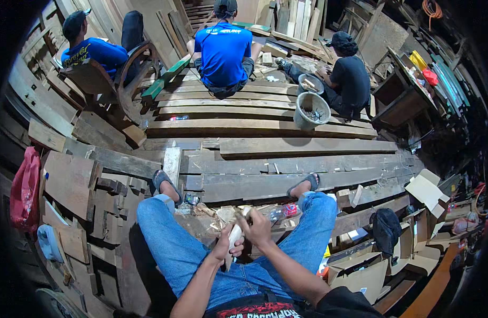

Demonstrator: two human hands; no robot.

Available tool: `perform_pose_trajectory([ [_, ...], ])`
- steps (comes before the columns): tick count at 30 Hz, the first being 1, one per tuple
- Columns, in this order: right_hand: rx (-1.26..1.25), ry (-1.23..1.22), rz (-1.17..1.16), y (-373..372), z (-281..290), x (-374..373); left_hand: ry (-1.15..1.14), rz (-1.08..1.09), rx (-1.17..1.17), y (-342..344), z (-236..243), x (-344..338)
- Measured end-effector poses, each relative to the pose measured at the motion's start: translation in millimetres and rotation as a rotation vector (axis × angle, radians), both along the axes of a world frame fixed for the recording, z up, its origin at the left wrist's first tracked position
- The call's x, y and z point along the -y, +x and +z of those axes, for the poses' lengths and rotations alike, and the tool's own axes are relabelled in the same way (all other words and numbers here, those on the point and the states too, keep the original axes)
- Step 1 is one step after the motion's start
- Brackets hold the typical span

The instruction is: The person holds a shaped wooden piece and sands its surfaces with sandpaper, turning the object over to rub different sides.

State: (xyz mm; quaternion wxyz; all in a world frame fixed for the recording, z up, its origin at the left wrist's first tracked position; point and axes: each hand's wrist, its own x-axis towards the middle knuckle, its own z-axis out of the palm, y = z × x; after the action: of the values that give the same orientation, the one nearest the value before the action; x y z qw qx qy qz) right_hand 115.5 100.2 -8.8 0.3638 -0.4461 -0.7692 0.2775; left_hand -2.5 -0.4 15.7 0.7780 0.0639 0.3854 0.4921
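My left grip (pixel 222 246) wraps 1 pale wooden piece (pixel 235 233), probably steadying it; whether my right grip (pixel 257 229), alongside, holds anything, I can't tell.

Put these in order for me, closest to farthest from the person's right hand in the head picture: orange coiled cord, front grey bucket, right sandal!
From the right hand:
1. Right sandal: just ahead, on the person's right foot.
2. Front grey bucket: farther ahead, on the planks.
3. Orange coiled cord: far upper right.
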Motion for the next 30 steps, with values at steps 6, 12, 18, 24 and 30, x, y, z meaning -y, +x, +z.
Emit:
perform_pose_trajectory([
  [6,-0.04,-0.043,-0.003,1.2,-1.1,7.1,0.022,-0.049,0.02,-3.1,-4.3,7.8],
  [12,0.053,-0.062,-0.242,7.8,-9.8,-32.8,0.02,-0.107,-0.011,4.5,-12.6,-0.2],
  [18,-0.004,-0.124,-0.021,-2.2,-6.6,1.4,-0.06,0.017,0.063,-3.7,-20.1,-3.9],
  [24,0.124,-0.094,-0.033,4.9,-13.4,-17.4,-0.018,-0.038,-0.051,7.6,-6.8,6.1],
  [30,-0.028,-0.116,-0.106,1.0,-16.0,-25.1,0.017,-0.038,-0.054,10.5,-11.4,4.0],
])
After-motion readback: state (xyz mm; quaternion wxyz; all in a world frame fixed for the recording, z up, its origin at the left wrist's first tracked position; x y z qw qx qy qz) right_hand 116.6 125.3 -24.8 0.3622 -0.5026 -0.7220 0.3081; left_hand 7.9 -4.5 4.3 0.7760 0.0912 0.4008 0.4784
